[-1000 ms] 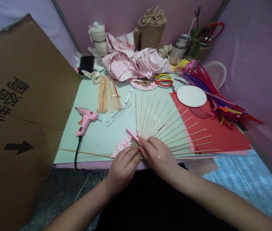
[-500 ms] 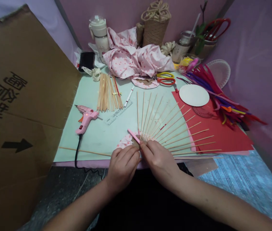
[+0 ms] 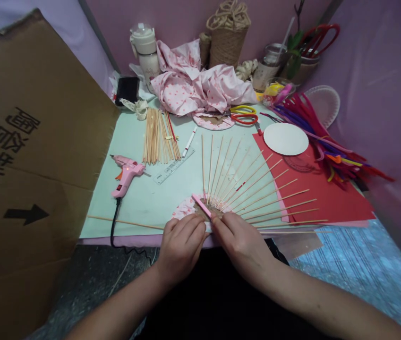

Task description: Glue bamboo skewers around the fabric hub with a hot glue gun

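Note:
A small round base (image 3: pixel 183 207) covered in pink-patterned fabric, with brown showing in its middle, lies at the table's front edge. Thin wooden sticks (image 3: pixel 257 183) fan out from it to the back and right. My right hand (image 3: pixel 240 240) is closed around the lower end of a slim pink stick-like tool (image 3: pixel 200 205), which slants across the base. Its exact kind is unclear. Beside it, my left hand (image 3: pixel 182 243) is closed at the base's near edge, its fingertips hidden. One wooden stick (image 3: pixel 125 222) runs leftward from under that hand.
A pink glue gun (image 3: pixel 128 174) lies left, its cord hanging off the edge. Behind are a stick bundle (image 3: pixel 157 137), a clear ruler (image 3: pixel 174 166), scissors (image 3: pixel 244 114) and crumpled fabric (image 3: pixel 200 87). A white disc (image 3: pixel 285 139) rests over red paper (image 3: pixel 328 200). Cardboard (image 3: pixel 44 156) stands left.
My right hand has shifted slightly right and down, drawing the pink tool a little the same way. My left hand stays in place.

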Available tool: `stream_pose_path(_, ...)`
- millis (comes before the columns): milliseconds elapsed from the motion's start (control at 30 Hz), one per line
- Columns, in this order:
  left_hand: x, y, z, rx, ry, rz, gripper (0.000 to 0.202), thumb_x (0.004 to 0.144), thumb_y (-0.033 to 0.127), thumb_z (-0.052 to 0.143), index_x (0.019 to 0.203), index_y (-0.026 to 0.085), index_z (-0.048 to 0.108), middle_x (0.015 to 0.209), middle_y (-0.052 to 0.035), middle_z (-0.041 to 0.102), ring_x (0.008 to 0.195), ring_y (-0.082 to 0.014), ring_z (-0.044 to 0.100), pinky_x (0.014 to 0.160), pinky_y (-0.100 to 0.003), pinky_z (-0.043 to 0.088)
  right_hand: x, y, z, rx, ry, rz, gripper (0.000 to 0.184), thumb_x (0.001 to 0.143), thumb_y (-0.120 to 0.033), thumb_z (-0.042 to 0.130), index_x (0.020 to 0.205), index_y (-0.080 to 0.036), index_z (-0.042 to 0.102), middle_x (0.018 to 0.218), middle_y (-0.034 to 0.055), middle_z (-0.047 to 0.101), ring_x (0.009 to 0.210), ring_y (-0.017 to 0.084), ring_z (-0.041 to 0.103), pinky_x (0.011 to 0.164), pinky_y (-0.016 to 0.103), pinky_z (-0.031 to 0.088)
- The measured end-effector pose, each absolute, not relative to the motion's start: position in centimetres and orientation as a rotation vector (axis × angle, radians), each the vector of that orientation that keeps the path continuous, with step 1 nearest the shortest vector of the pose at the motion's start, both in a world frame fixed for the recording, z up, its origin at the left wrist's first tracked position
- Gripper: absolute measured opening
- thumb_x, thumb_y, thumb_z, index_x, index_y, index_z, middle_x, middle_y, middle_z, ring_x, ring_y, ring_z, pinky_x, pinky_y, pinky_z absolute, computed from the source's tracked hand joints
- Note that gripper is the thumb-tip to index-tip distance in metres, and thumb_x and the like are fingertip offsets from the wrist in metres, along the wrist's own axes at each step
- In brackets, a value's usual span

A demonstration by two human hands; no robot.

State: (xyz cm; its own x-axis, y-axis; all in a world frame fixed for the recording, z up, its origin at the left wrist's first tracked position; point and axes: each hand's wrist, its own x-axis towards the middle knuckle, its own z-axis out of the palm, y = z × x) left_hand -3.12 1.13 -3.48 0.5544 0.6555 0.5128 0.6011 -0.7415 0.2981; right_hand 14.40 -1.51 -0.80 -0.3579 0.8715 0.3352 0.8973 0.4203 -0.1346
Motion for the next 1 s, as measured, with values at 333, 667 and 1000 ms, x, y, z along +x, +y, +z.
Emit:
stream_pose_path(333,-3.3,1.0,-3.6,2.671,1.107,0.906,0.011,0.092,0.013,0.058,0.103,0.017,0.060,0.104,-0.0068,0.075,0.103,-0.0213,0.067,0.089,-0.035,0.036,15.8,-3.5,-1.4,-1.429,-2.368,-0.020,0.026,0.096,-0.006,0.043,0.104,-0.002,0.068,0.070,0.0101,0.064,0.062,0.021,0.057,0.053,0.031,0.050)
stream_pose_path(667,-3.2,1.1,-3.5,2.684,1.099,0.926,0.013,0.092,0.015,0.059,0.105,0.017,0.061,0.104,-0.0071,0.075,0.103,-0.0217,0.068,0.088,-0.035,0.037,17.9,-5.2,-1.1,-1.395,-2.329,0.138,0.023,0.098,-0.011,0.044,0.107,-0.008,0.065,0.083,0.0129,0.069,0.075,0.021,0.064,0.063,0.033,0.057)
stream_pose_path(1000,-3.4,1.4,-3.5,2.715,1.072,0.933,0.012,0.092,0.017,0.060,0.103,0.019,0.063,0.104,-0.0069,0.075,0.103,-0.0209,0.067,0.087,-0.034,0.037,21.2,-6.2,0.5,-1.437,-1.908,0.362,0.028,0.093,-0.012,0.058,0.120,-0.019,0.061,0.087,0.0061,0.065,0.076,0.017,0.064,0.065,0.028,0.055)
